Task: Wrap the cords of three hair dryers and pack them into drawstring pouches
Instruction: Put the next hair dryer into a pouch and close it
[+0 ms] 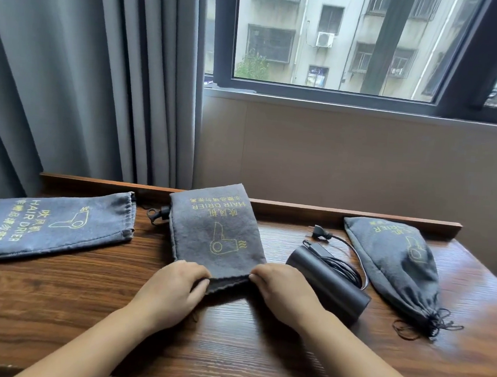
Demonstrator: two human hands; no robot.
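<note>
Wooden table (pixel 229 335): both hands (pixel 174 289) pinching near edge of flat grey pouch (pixel 217 230), yellow dryer print.

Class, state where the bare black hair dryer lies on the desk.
In the head view, the hair dryer lies right of centre, between the middle pouch and the tied pouch.

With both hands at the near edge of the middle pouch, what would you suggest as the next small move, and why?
Probably spread the near edge open. Both the left hand and right hand pinch the middle pouch there, and it looks flat, while the black hair dryer, its cord bundled alongside, lies unpacked just to its right.
</note>
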